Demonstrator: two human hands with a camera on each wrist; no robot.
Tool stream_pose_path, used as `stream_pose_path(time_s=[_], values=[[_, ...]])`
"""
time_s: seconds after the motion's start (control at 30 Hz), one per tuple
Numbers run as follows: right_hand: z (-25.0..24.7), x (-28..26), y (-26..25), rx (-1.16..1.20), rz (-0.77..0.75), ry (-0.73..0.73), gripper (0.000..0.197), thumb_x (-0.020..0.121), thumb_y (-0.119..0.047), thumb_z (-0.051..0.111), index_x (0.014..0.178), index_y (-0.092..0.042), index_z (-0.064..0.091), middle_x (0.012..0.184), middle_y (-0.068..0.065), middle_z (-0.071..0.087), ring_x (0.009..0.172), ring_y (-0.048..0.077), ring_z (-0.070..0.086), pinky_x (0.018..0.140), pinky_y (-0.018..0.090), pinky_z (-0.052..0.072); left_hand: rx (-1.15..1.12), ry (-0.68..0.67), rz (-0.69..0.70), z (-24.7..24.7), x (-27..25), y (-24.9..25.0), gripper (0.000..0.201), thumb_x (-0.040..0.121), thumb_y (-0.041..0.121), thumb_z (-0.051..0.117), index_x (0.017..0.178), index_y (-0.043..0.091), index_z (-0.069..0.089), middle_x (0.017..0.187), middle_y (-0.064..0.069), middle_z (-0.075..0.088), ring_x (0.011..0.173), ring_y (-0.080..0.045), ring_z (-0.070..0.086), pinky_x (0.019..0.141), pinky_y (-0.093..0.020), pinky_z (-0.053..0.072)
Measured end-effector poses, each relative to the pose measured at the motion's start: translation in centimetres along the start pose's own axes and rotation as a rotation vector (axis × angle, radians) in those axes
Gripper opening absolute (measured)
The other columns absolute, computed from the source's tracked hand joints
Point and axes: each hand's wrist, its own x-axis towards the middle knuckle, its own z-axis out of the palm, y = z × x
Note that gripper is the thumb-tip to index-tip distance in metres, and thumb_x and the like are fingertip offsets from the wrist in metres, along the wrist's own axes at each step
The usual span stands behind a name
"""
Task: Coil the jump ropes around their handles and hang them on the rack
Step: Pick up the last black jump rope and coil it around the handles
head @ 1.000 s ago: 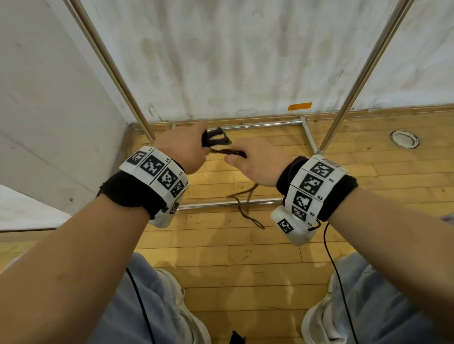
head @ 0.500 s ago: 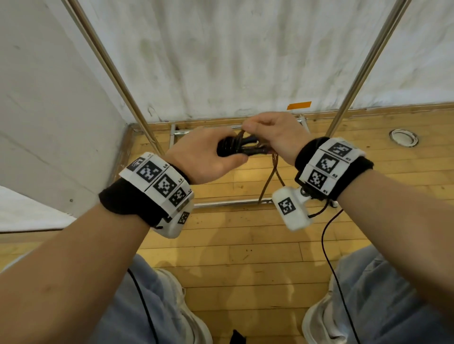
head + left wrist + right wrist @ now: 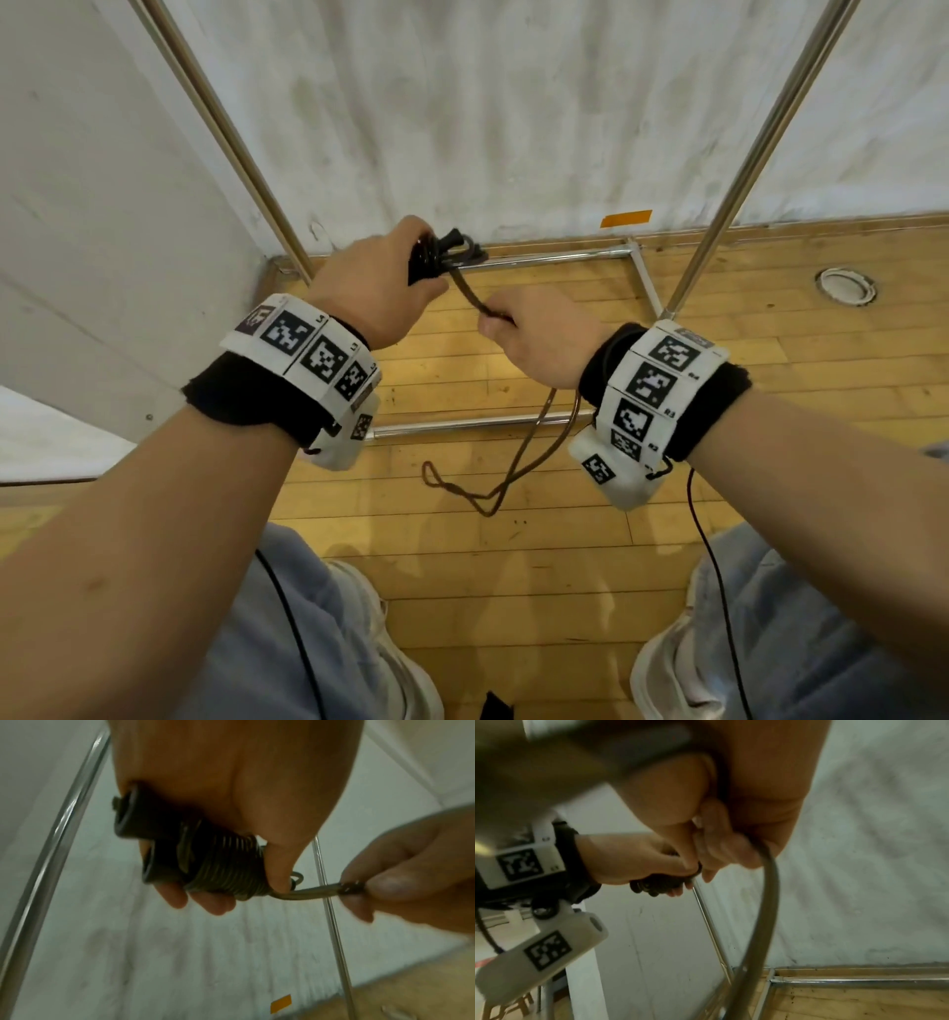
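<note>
Left hand (image 3: pixel 375 288) grips coiled handles (image 3: pixel 205 860); right hand (image 3: pixel 539 344), at four o'clock, pinches rope (image 3: pixel 470 298). Risk: slackened tension, coils likely spring loose.

Left hand (image 3: pixel 377 280) grips the black handles (image 3: pixel 436 254); right hand (image 3: pixel 539 339) pinches the brown rope (image 3: pixel 470 298) between them

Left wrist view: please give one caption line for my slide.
Left hand grips black handles wrapped in rope coils; right hand pinches the free rope.

The rack (image 3: pixel 760 133) poles run past the top edge, and the left hand (image 3: pixel 375 288) seemingly hides most of the handles (image 3: pixel 431 257).
</note>
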Motion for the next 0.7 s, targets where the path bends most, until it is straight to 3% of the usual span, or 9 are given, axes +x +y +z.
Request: stream_pose_path(time_s=[0.1,0.23,0.3,0.4,0.5,0.63,0.7], values=[[-0.3,-0.2,0.0,-0.145,-0.07,-0.033,0.018,0.098,-0.028,0.044,0.09,-0.016,0.055,0.072,-0.005,0.051,0.064,0.012,0.048,0.055,0.025,0.034,0.139,-0.108,0.014,0.7,-0.2,0.0,0.037,0.092,0.04,0.057,0.124,0.026,0.044,0.107,-0.005,0.065,0.087,-0.026,0.06,0.069,-0.036,0.048],[-1.0,0.0,-0.1,-0.261,-0.173,-0.003,0.016,0.1,-0.029,0.04,0.086,-0.026,0.047,0.066,-0.012,0.045,0.059,0.007,0.042,0.05,0.022,0.025,0.238,-0.213,0.11,2.2,-1.0,1.3,0.024,0.091,0.04,0.056,0.113,0.034,0.05,0.093,0.008,0.061,0.074,-0.015,0.05,0.053,-0.027,0.033],[-1.4,0.1,0.1,-0.258,-0.213,0.019,0.017,0.099,-0.03,0.04,0.084,-0.032,0.045,0.066,-0.016,0.043,0.061,0.006,0.042,0.051,0.021,0.025,0.219,-0.258,0.175,2.6,-1.3,1.7,0.026,0.09,0.042,0.055,0.115,0.039,0.049,0.086,0.015,0.056,0.075,-0.013,0.05,0.05,-0.024,0.03],[-1.9,0.5,1.0,-0.091,-0.189,0.07,0.017,0.096,-0.035,0.048,0.081,-0.03,0.056,0.065,-0.016,0.05,0.058,0.001,0.046,0.05,0.014,0.03,0.128,-0.276,0.232,2.5,-1.4,1.9,0.035,0.084,0.056,0.054,0.116,0.043,0.05,0.075,0.021,0.051,0.076,-0.011,0.056,0.055,-0.024,0.036],[-2.6,0.9,1.9,0.199,-0.136,0.144,0.02,0.09,-0.038,0.057,0.076,-0.027,0.066,0.063,-0.011,0.058,0.054,-0.001,0.05,0.05,0.007,0.036,0.011,-0.197,0.224,2.3,-1.5,2.4,0.054,0.073,0.077,0.048,0.113,0.042,0.056,0.069,0.024,0.051,0.067,-0.002,0.052,0.058,-0.021,0.041],[-2.7,1.3,2.7,0.468,-0.069,0.214,0.018,0.086,-0.039,0.064,0.07,-0.031,0.069,0.053,-0.017,0.057,0.048,-0.002,0.05,0.046,0.007,0.036,-0.145,-0.097,0.154,2.2,-1.6,2.6,0.039,0.074,0.064,0.056,0.104,0.04,0.064,0.069,0.017,0.059,0.065,0.002,0.055,0.055,-0.02,0.041],[-2.7,1.4,3.2,0.573,-0.013,0.211,0.019,0.083,-0.043,0.066,0.068,-0.031,0.07,0.051,-0.012,0.053,0.045,0.004,0.044,0.044,0.016,0.036,-0.18,-0.086,0.17,1.9,-1.8,2.7,0.034,0.074,0.06,0.058,0.099,0.039,0.064,0.069,0.017,0.061,0.065,0.001,0.056,0.054,-0.02,0.042]])
